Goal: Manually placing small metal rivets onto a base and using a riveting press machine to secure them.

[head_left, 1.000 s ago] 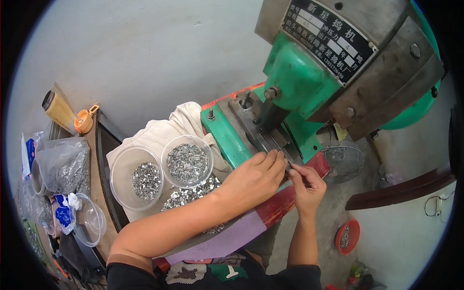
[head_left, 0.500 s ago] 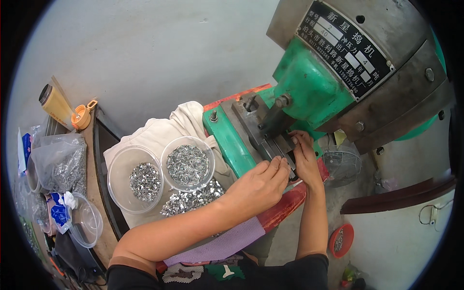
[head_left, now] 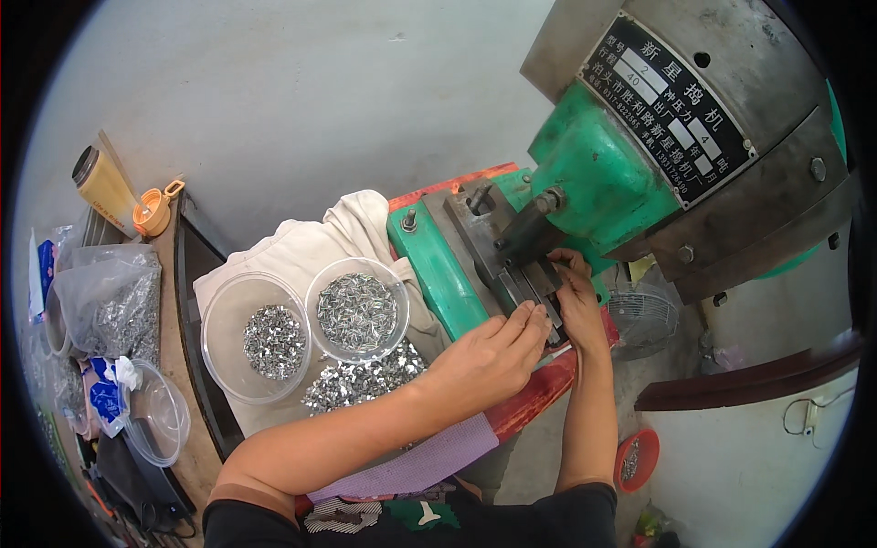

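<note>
My left hand (head_left: 498, 352) is at the near end of the dark steel die (head_left: 525, 285) of a green punch press (head_left: 598, 173). Its fingertips are pinched together, and whatever lies between them is too small to make out. On the die's right side rests my right hand (head_left: 577, 300), fingers curled in against the metal; the fingertips are partly hidden. The press's dark ram (head_left: 530, 230) stands just above the die. Left of my left forearm, a clear bowl (head_left: 403, 301) holds thin metal pins, and a wider bowl (head_left: 224, 338) holds small shiny metal pieces.
A pile of metal bits (head_left: 365, 376) lies on the beige cloth (head_left: 292, 242) by the bowls. The side table (head_left: 169, 283) at left carries a yellow bottle (head_left: 105, 192) and a bag of metal parts (head_left: 119, 301). A fan (head_left: 642, 310) and red bowl (head_left: 637, 459) are at right.
The view has shifted slightly, so the press sits a little further right and lower. Both hands keep nearly the same places at the die.
</note>
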`<action>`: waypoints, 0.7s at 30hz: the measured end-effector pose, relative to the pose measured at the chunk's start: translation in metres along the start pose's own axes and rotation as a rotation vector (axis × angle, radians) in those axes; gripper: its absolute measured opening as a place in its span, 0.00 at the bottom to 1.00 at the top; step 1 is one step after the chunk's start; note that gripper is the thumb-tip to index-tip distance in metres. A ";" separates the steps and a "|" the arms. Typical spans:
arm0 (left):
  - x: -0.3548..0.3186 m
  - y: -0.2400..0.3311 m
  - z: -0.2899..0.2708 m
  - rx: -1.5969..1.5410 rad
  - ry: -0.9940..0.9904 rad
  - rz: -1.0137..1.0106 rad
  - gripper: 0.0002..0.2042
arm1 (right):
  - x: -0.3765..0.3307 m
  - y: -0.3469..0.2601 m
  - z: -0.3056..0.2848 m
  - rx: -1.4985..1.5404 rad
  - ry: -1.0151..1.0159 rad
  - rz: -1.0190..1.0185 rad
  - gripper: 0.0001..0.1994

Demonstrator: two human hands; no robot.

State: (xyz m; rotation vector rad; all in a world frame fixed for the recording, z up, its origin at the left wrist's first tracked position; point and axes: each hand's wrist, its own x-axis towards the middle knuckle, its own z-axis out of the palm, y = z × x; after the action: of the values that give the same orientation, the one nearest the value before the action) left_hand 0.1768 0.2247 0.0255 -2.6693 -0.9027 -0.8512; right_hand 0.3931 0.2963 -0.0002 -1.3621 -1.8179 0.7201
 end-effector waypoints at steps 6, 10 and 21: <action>-0.003 0.000 0.001 -0.012 -0.002 -0.022 0.24 | -0.001 0.000 0.000 0.116 -0.027 -0.006 0.12; -0.003 0.001 0.002 -0.022 0.002 -0.023 0.24 | -0.001 0.006 -0.002 0.020 -0.034 -0.064 0.12; -0.020 0.003 0.015 -0.310 0.150 -0.150 0.23 | -0.025 -0.010 -0.002 0.204 0.388 -0.046 0.15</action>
State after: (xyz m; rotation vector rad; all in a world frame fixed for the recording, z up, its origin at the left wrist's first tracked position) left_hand 0.1719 0.2175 0.0018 -2.7665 -1.0181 -1.3039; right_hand 0.3933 0.2696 0.0032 -1.2228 -1.4246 0.5542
